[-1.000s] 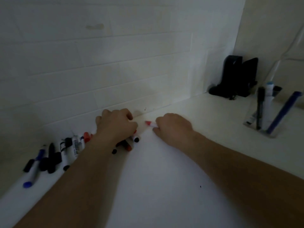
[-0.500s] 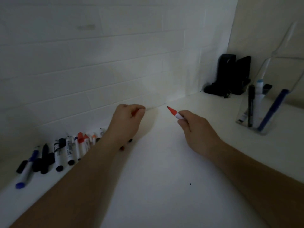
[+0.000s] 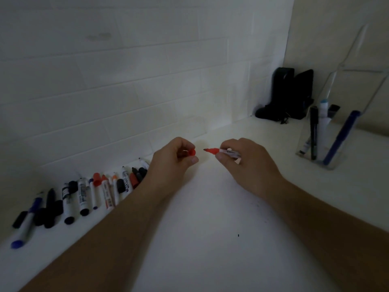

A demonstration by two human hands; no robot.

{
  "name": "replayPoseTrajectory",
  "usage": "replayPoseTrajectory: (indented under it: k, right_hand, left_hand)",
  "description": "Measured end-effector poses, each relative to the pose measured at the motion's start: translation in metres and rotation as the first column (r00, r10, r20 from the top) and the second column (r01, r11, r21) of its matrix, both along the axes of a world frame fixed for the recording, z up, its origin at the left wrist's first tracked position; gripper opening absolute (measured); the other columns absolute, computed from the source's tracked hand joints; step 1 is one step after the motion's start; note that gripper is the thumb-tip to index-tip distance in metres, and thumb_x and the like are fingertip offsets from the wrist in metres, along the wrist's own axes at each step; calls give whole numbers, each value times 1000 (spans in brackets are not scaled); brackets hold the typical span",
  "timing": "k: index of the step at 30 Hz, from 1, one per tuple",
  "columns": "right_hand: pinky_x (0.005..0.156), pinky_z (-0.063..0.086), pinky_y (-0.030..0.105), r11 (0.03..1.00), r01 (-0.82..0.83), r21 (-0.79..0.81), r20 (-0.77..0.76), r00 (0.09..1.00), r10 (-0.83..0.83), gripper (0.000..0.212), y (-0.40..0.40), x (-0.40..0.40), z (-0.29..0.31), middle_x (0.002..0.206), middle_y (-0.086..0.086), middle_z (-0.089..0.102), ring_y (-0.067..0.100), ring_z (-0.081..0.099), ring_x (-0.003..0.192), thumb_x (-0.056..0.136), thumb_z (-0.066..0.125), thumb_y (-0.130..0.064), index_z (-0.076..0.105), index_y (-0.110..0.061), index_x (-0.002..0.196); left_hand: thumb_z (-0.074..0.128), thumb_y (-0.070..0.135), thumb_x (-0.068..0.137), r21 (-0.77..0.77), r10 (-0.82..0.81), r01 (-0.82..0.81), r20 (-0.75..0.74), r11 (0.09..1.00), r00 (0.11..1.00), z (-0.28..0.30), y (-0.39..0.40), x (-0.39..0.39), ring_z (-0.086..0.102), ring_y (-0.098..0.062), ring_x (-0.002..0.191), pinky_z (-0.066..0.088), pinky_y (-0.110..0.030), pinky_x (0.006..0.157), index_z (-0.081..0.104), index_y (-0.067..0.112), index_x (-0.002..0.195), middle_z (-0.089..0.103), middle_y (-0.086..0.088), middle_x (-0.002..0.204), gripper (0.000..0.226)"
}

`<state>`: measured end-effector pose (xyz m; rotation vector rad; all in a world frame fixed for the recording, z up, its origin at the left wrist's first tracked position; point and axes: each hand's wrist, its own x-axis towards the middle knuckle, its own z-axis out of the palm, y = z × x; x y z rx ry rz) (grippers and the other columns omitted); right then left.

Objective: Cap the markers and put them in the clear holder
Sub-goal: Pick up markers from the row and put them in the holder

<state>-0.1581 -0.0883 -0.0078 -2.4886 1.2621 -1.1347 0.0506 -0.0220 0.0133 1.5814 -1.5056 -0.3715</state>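
both hands are now lifted off the surface and facing each other. the left hand is pinching the red cap, the right hand is pinching the red marker (tip bare). capping is coming next; the clear holder is waiting well apart on the right.

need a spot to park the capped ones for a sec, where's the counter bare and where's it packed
Bare: the white counter between the two forearms, and the stretch between the right hand and the clear holder. Crowded: the row of loose markers and caps along the tiled wall left of the left hand, and the back corner by the black objects.
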Motion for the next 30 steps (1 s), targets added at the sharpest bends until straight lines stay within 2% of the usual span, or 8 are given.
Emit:
replayPoseTrajectory:
  k: [3, 5, 12, 18, 21, 24, 27, 30]
  right_hand:
    - [65, 43, 28, 997, 4, -72, -24, 1000, -6, 29, 1, 1, -1, 81, -12, 52, 12, 52, 78, 93, 49, -61, 64, -39, 104]
    - [66, 44, 29, 997, 0, -80, -39, 999, -4, 32, 1, 1, -3, 80, -12, 50, 13, 52, 78, 92, 47, -63, 64, -39, 105]
    - [65, 44, 33, 996, -5, -93, -88, 996, -3, 42, 1, 1, -3, 81, -12, 49, 13, 50, 77, 92, 41, -66, 66, -37, 107]
    - [62, 39, 28, 995, -32, -95, -78, 997, 24, 26, 5, 1, 0, 80, -10, 52, 12, 51, 72, 97, 54, -53, 70, -35, 107]
    - [62, 36, 27, 994, -56, -95, -97, 994, 47, 26, 8, 2, 1, 79, -11, 49, 11, 49, 71, 97, 50, -54, 68, -36, 103]
    - [60, 39, 28, 990, -70, -126, -83, 995, 60, 34, 13, 6, 3, 77, -10, 49, 10, 49, 68, 98, 43, -57, 68, -35, 102]
    - [60, 41, 31, 990, -59, -127, -110, 993, 45, 33, 13, 6, 4, 76, -9, 48, 11, 49, 69, 98, 43, -58, 66, -35, 99]
    - [60, 44, 33, 992, -61, -111, -136, 990, 46, 34, 10, 3, 3, 75, -8, 49, 11, 50, 70, 98, 41, -59, 65, -36, 98]
  left_hand:
    - [75, 28, 86, -34, -1, 7, 152, 999, 988, 0, 0, -1, 61, -1, 93, 49, -24, 82, 65, 35, 99, 68, 17, 96, 18]
    - [76, 29, 84, -59, 1, 13, 220, 998, 975, 1, 1, -2, 58, -2, 92, 46, -26, 81, 66, 35, 98, 66, 17, 95, 18]
    - [79, 28, 81, -105, -20, 56, 315, 993, 949, 3, 1, -7, 54, 0, 87, 38, -14, 77, 70, 30, 99, 63, 15, 87, 20]
    - [80, 29, 80, -81, -77, 98, 239, 992, 968, 1, 1, -6, 56, 0, 86, 38, -7, 72, 71, 31, 96, 64, 17, 84, 19]
    - [77, 31, 83, -60, -141, 160, 245, 985, 959, 0, 0, -8, 58, -3, 83, 46, -20, 75, 71, 33, 96, 66, 15, 86, 15]
    - [60, 32, 96, -17, -221, 230, 212, 973, 952, -2, 0, -12, 59, -6, 78, 49, -31, 73, 63, 30, 99, 66, 11, 86, 4]
    - [40, 29, 106, -13, -264, 269, 138, 963, 954, -6, 2, -16, 55, -19, 77, 47, -46, 72, 51, 21, 102, 62, -2, 86, 14]
    - [37, 31, 105, -14, -263, 267, 113, 964, 958, -8, 2, -19, 50, -23, 71, 45, -53, 70, 47, 18, 98, 58, -10, 81, 18]
